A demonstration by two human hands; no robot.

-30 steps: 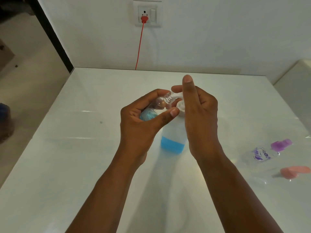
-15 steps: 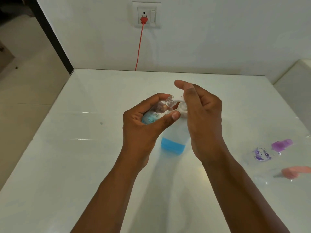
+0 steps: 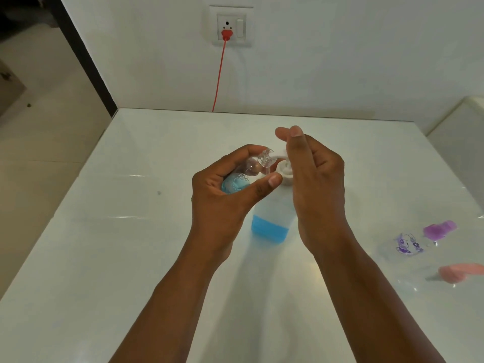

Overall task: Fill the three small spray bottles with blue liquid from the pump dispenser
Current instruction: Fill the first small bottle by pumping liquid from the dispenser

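My left hand [image 3: 222, 195] grips a small clear spray bottle [image 3: 251, 169], tilted, its open neck held at the spout of the pump dispenser [image 3: 269, 226]. Foamy blue liquid sits in the small bottle's lower end. The dispenser is a translucent white bottle standing mid-table, with blue liquid low in its base. My right hand [image 3: 314, 179] is beside it, thumb and straight index finger lying on the white pump head, the other fingers curled. Two more small clear bottles lie at the right: one with a purple cap [image 3: 440, 229], one with a pink cap [image 3: 461, 272].
The white glossy table [image 3: 131, 258] reaches the back wall, where a red plug and cord [image 3: 221, 72] hang from a socket. A white appliance corner [image 3: 461, 132] stands at the right edge. Floor lies beyond the table's left edge.
My right index finger has come down a little on the pump head since a second ago. My left hand keeps the small bottle at the spout.
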